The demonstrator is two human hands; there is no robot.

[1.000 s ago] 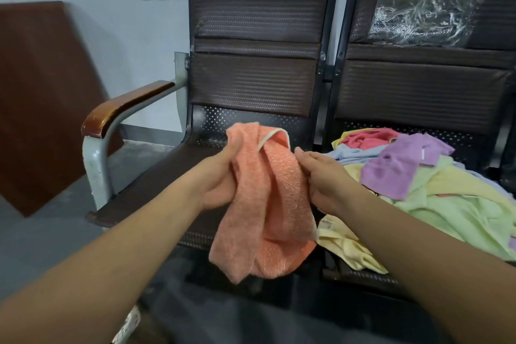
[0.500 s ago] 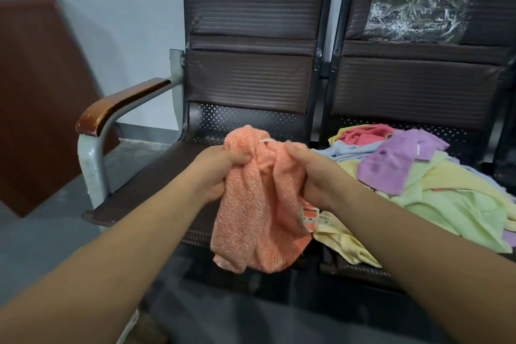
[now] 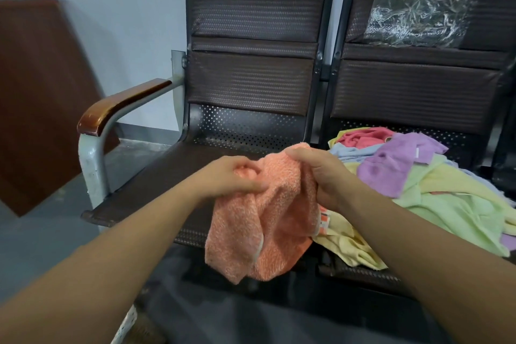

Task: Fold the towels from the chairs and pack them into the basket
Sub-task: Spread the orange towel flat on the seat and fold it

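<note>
An orange towel (image 3: 262, 232) hangs bunched in front of the left chair's seat (image 3: 167, 179). My left hand (image 3: 226, 176) grips its upper left part with curled fingers. My right hand (image 3: 318, 173) grips its upper right edge, thumb on top. On the right chair's seat lies a heap of towels (image 3: 435, 198): purple (image 3: 391, 165), pink (image 3: 360, 138), pale green and yellow ones. No basket is in view.
The left chair has a brown wooden armrest (image 3: 117, 106) on a grey metal frame. Crumpled clear plastic (image 3: 418, 14) hangs over the right chair's back. A brown board (image 3: 36, 92) leans against the wall at the left. Grey floor lies below.
Both hands have dropped lower with the orange towel and drawn closer together on it. The towel is more bunched than a second ago.
</note>
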